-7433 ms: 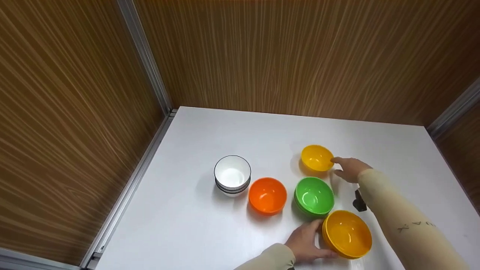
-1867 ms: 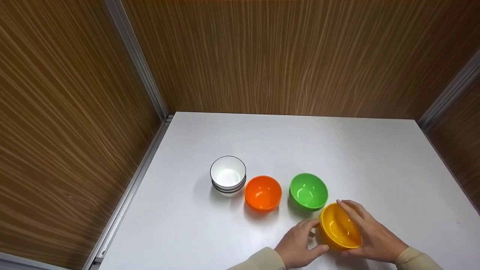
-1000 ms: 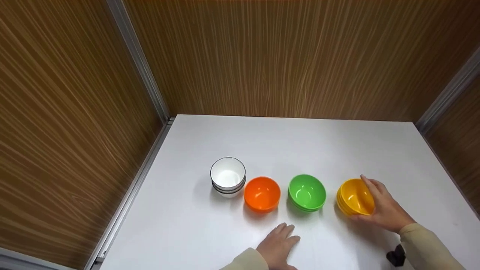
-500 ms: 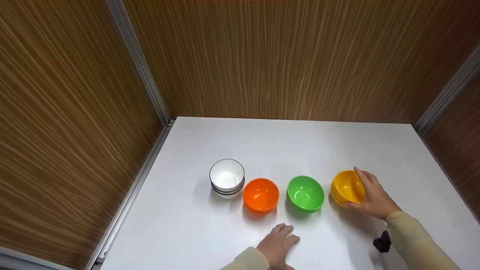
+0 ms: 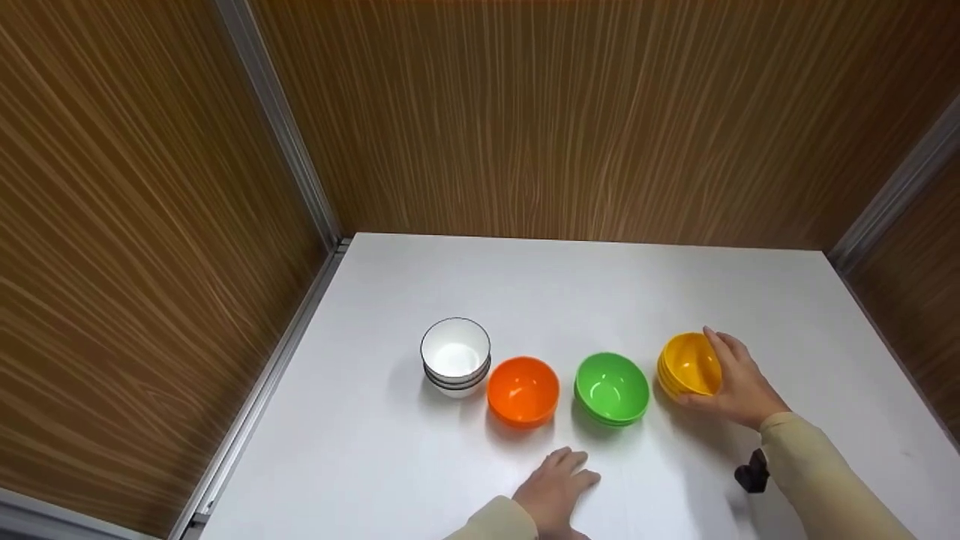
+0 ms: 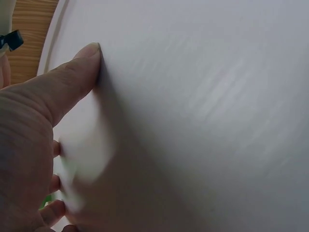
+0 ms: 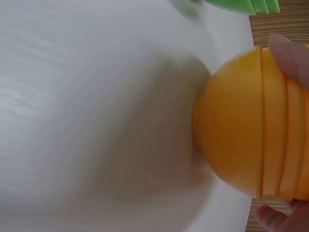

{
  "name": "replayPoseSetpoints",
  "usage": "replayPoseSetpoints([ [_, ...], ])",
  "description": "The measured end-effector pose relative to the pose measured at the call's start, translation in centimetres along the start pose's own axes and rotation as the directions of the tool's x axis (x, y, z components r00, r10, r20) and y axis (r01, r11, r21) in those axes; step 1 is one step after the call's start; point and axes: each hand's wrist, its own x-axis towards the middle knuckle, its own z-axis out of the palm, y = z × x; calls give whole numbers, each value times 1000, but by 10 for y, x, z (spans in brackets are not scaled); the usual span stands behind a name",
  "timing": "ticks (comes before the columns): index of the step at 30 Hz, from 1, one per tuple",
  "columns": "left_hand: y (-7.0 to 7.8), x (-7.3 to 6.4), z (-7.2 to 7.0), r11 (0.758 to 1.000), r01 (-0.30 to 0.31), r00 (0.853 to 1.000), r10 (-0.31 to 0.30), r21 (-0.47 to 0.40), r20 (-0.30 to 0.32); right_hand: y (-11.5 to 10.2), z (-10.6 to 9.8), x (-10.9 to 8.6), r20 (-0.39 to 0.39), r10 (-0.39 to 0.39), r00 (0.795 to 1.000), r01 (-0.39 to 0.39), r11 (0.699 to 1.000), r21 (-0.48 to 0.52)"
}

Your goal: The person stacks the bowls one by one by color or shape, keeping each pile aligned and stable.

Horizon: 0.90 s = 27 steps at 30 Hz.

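My right hand (image 5: 739, 386) grips a stack of yellow bowls (image 5: 686, 365) from its right side, with fingers at the far rim and thumb at the near rim. In the right wrist view the nested yellow bowls (image 7: 231, 130) show several rims, and their base is at the white table. My left hand (image 5: 551, 495) holds nothing; its fingers are spread low over the table in front of the bowls. Left of the yellow stack stand the green bowls (image 5: 611, 390), then an orange bowl (image 5: 523, 394), then a stack of white bowls (image 5: 456, 351) with dark rims.
The bowls form a row across the white table (image 5: 600, 292). A brown wood-grain panel (image 5: 570, 127) rises behind the table, and another wood-grain panel (image 5: 150, 247) stands at the left with a metal rail (image 5: 255, 405) along its foot. A black object (image 5: 752, 472) sits by the right sleeve.
A single yellow bowl from the back is now gone from there. My right hand has carried the yellow stack away from the front edge to beside the green bowls; my left hand let go and moved left.
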Motion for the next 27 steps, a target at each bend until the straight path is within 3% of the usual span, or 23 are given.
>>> replayPoseSetpoints([
  [10, -5, 9, -5, 999, -24, 1000, 24, -26, 12, 2, -6, 11, -15, 12, 1000, -12, 1000, -19],
  [17, -7, 9, -6, 998, -45, 998, 47, -47, 31, -2, -14, 2, -18, 34, 999, -35, 999, -24],
  [22, -9, 1, -19, 991, -88, 995, 92, -105, 38, -21, -23, -10, -81, -59, 995, 58, 998, -17],
  [27, -11, -18, -46, 974, -181, 981, 168, -137, -101, -46, -27, -25, -150, -220, 964, 218, 975, -33],
])
